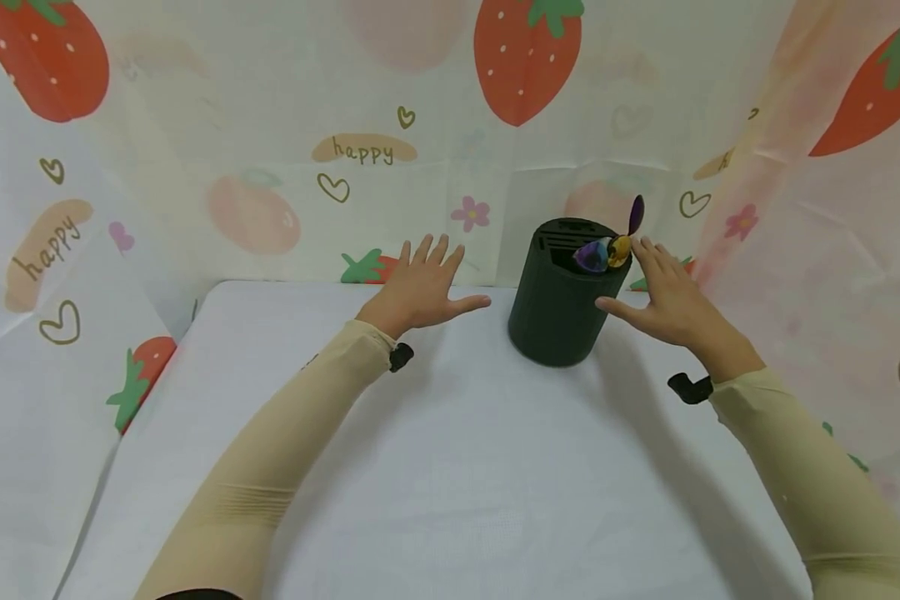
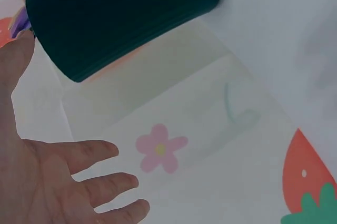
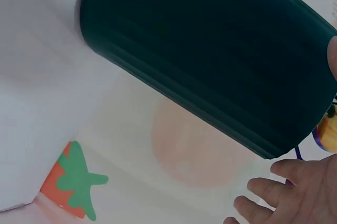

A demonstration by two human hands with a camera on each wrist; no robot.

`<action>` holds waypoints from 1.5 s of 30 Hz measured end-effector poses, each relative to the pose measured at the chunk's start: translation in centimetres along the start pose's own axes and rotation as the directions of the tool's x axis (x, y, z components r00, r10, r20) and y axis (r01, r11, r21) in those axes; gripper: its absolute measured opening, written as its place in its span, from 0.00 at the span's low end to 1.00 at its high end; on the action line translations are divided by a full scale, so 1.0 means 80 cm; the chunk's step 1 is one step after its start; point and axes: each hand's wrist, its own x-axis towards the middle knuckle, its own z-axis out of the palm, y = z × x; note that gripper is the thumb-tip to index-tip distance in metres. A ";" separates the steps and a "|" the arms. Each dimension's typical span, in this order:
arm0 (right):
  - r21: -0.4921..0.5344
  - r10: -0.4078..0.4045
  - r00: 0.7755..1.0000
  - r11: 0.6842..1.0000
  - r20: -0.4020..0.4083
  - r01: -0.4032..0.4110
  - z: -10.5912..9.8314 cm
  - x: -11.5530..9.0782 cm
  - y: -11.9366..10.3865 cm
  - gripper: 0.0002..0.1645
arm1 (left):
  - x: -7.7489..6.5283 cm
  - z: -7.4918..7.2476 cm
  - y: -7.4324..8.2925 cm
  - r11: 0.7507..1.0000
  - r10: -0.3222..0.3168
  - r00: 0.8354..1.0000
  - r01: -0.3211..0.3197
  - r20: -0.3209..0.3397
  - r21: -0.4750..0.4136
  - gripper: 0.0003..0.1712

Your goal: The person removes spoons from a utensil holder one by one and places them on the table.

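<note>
A dark green round utensil holder [image 1: 555, 308] with a slotted top stands upright on the white table. Out of its opening stick a purple-blue spoon head [image 1: 591, 257], a gold spoon head [image 1: 618, 251] and a narrow dark purple utensil end [image 1: 637, 213]. Left of the holder, my left hand [image 1: 423, 289] hovers with fingers spread and thumb pointing toward it, holding nothing. On the other side, my right hand [image 1: 667, 302] has straight fingers around the holder's upper right side, its thumb overlapping the wall in the head view. The utensils' lower parts are hidden inside.
A printed cloth [image 1: 427, 83] with strawberries, hearts and flowers hangs behind the table [image 1: 450, 467] and along both sides. The holder stands near the table's back edge, close to the cloth. Black wrist mounts [image 1: 690, 388] jut from both sleeves.
</note>
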 end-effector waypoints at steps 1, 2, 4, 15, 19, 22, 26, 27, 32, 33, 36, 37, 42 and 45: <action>-0.004 0.000 1.000 1.000 0.003 0.000 0.000 0.001 0.000 0.70 | 0.003 0.000 0.003 1.000 0.003 1.000 -0.003 0.004 0.004 0.62; -0.006 0.001 1.000 1.000 0.008 -0.001 0.000 0.003 0.001 0.70 | 0.006 0.000 0.007 1.000 0.006 1.000 -0.006 0.008 0.003 0.62; -0.010 -0.002 1.000 1.000 0.013 0.002 -0.001 0.005 0.002 0.71 | 0.011 -0.002 0.014 1.000 0.013 1.000 -0.013 0.011 -0.002 0.62; 0.008 -0.060 0.998 0.998 -0.017 0.061 -0.002 0.020 0.002 0.69 | 0.040 -0.009 0.051 0.997 0.075 0.997 -0.075 -0.012 0.002 0.62; 0.004 -0.038 0.999 0.999 0.011 0.038 -0.002 0.020 0.003 0.72 | 0.050 -0.009 0.063 0.996 0.084 0.996 -0.084 -0.030 -0.001 0.62; 0.000 -0.019 0.999 1.000 0.039 0.019 -0.002 0.020 0.003 0.74 | 0.060 -0.008 0.070 0.996 0.092 0.995 -0.092 -0.042 -0.002 0.62; -0.001 0.000 0.998 1.000 0.068 0.000 -0.002 0.023 0.003 0.76 | 0.071 -0.008 0.080 0.994 0.107 0.993 -0.108 -0.044 -0.005 0.64; 0.002 0.006 0.997 1.000 0.077 -0.006 -0.003 0.024 0.002 0.76 | 0.073 -0.008 0.083 0.994 0.113 0.993 -0.113 -0.041 -0.002 0.64; 0.025 0.009 0.995 1.000 0.102 -0.011 -0.002 0.028 0.000 0.78 | 0.079 -0.009 0.096 0.992 0.129 0.991 -0.128 -0.036 0.019 0.65; 0.030 0.006 0.995 1.000 0.100 -0.009 -0.001 0.029 0.000 0.78 | 0.081 -0.010 0.098 0.992 0.128 0.991 -0.128 -0.034 0.022 0.65; 0.039 0.004 0.995 0.999 0.095 -0.008 0.001 0.032 0.000 0.78 | 0.085 -0.013 0.105 0.991 0.132 0.991 -0.131 -0.030 0.022 0.66; 0.042 0.006 0.995 0.999 0.095 -0.010 0.001 0.032 0.001 0.78 | 0.086 -0.014 0.107 0.991 0.133 0.991 -0.133 -0.027 0.022 0.66; 0.039 0.004 0.996 0.999 0.091 -0.007 0.003 0.035 0.002 0.77 | 0.092 -0.016 0.115 0.991 0.134 0.991 -0.133 -0.008 0.024 0.66; 0.025 -0.008 0.997 1.000 0.081 0.006 0.003 0.036 0.002 0.77 | 0.095 -0.017 0.119 0.992 0.122 0.993 -0.122 0.006 0.024 0.67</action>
